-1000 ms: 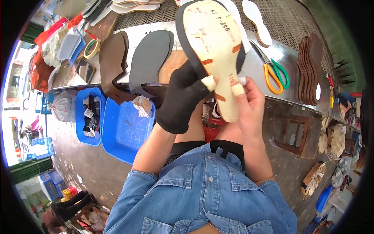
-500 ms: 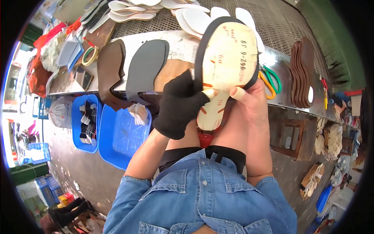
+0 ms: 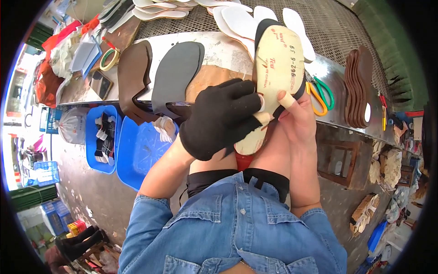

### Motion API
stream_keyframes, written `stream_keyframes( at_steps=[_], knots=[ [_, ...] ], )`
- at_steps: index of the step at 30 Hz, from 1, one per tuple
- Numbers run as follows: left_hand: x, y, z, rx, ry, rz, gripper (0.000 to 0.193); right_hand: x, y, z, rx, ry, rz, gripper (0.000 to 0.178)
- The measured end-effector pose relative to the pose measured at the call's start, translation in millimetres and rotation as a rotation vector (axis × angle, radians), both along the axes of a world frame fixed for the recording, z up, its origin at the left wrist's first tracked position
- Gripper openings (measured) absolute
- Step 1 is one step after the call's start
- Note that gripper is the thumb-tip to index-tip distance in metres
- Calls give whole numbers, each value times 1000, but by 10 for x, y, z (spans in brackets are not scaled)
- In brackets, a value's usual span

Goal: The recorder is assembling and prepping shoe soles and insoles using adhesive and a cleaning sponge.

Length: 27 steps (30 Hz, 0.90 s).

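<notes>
A cream insole board (image 3: 278, 59) with a black cover wrapped round its edge is held up over my lap, toe end away from me. My left hand (image 3: 223, 116), in a black glove with bare fingertips, lies across the narrow middle from the left. Its thumb and fingers close on the edge there; their exact grip is partly hidden. My right hand (image 3: 299, 114) grips the right edge, its thumb on the cream face in a pale finger cover, its other fingers mostly behind. Part of the black cover folds over by the right thumb.
Brown cut pieces (image 3: 133, 75) and grey pieces (image 3: 178, 71) lie on the bench to the left. White insoles (image 3: 232, 25) are at the back. Scissors (image 3: 324, 93) and a brown stack (image 3: 357, 89) sit right. Blue tubs (image 3: 141, 157) stand below, left.
My left hand has moved right and turned, so its back now covers the insole's middle. The insole has shifted slightly right. My right hand keeps its hold.
</notes>
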State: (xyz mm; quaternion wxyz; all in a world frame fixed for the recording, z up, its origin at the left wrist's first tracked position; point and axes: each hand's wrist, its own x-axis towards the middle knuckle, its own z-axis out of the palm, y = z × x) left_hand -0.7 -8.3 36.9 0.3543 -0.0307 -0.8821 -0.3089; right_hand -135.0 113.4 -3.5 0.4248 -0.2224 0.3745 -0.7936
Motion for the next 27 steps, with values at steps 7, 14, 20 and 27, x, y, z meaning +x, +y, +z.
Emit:
stream_keyframes(
  at_steps=[7,14,20,27],
  knots=[
    [59,92,-194,891,-179,-111,16,-27,33,-141,-127,-68,91,44],
    [139,25,-220,447,-402,97,21,55,19,-47,-28,7,-70,30],
    [-5,-6,-279,1410,-27,-228,28,121,18,32,-69,-10,-48,30],
    [-125,38,-189,755,-64,145,32,213,71,3,119,205,-114,27]
  ],
)
